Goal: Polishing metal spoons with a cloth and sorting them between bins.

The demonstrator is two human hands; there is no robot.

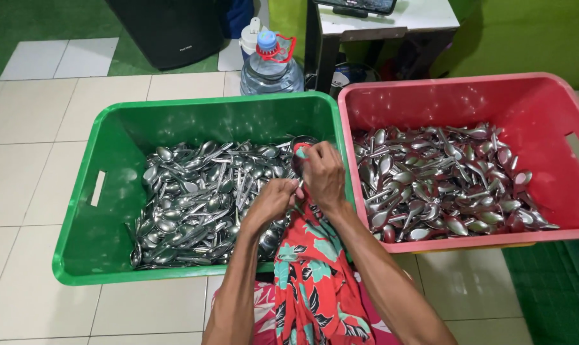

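Rims crowd in here: the green crate [78, 217] and the red crate [557, 128] meet just beside the fingers, their shared edge running right under the right hand [323, 174]. Open room lies only toward the person, over the tiled floor [27, 160]. The right hand's fingers curl tight around a spoon [301, 148] wrapped in the red floral cloth [312, 275], the bowl poking out above the knuckles. The left hand [273, 201] pinches the cloth just below, fingers narrow, touching the right. Piled spoons [200, 198] spread left of the fingers, more spoons [442, 179] right. A water bottle [271, 64] stands beyond the green rim.
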